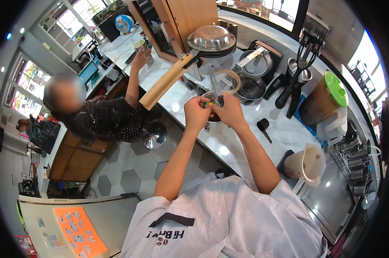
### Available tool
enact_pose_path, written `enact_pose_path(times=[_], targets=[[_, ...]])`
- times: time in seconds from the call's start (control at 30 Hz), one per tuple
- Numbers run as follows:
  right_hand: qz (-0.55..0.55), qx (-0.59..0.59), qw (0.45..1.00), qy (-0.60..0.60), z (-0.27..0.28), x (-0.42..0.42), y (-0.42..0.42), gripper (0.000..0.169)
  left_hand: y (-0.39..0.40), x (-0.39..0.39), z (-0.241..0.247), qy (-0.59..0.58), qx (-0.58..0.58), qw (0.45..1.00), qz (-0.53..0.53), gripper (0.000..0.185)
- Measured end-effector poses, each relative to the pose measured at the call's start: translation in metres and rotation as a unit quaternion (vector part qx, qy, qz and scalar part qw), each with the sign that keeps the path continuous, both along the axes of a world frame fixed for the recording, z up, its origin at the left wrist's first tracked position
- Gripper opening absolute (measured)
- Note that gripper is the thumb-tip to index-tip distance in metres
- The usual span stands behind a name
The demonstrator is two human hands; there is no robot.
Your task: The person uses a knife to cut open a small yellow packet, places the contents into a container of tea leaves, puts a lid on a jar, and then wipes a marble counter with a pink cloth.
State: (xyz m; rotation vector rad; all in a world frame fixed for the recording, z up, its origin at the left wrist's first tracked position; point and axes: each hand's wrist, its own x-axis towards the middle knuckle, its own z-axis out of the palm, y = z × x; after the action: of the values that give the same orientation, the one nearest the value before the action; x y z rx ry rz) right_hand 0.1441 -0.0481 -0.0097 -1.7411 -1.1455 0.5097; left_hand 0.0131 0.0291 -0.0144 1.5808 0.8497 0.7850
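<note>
My left hand (196, 113) pinches a small green-and-yellow wrapped item (208, 104) at its fingertips. Opposite it, my right hand (230, 110) grips a knife by its black handle, and its fingers also meet the wrapped item. The knife's blade (213, 79) points away from me, up over the counter. Beneath both hands stands a round metal container (214, 120), mostly hidden by them. Just beyond lies a round clear lid with a tan rim (238, 84), next to a dark round pan (253, 87). A black scoop (263, 125) rests to the right on the marble counter (226, 138).
A wooden handle (165, 82) from a lidded pan (212, 38) juts over the counter's edge. Rightward are a utensil stand (302, 58), a green-lidded pitcher (320, 100) and a plastic measuring jug (304, 164). On the left, another person (107, 116) reaches toward a cup (139, 45).
</note>
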Motion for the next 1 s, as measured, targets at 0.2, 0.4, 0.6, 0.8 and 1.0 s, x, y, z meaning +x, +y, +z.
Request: enact_pose_path(times=[0.2,0.4,0.6,0.8,1.0], targets=[[0.011,-0.006,0.999,-0.044,0.007,0.001,-0.005,0.03,0.002,-0.002,0.017,0.064,0.048,0.996,-0.044,0.025],[0.076,0.011,0.996,-0.039,0.023,0.015,-0.015,0.032,0.013,-0.017,0.017,0.076,0.16,0.977,-0.118,0.045],[0.045,-0.001,0.991,-0.128,0.015,0.007,-0.011,0.04,0.007,-0.011,0.023,0.114,0.217,0.966,-0.079,0.043],[0.03,0.03,0.996,-0.078,0.014,0.008,-0.009,0.045,0.011,-0.012,0.02,0.082,0.249,0.961,-0.085,0.041],[0.016,0.024,0.995,-0.1,0.013,0.008,-0.009,0.046,0.009,-0.008,0.013,0.128,0.323,0.935,-0.07,0.04]])
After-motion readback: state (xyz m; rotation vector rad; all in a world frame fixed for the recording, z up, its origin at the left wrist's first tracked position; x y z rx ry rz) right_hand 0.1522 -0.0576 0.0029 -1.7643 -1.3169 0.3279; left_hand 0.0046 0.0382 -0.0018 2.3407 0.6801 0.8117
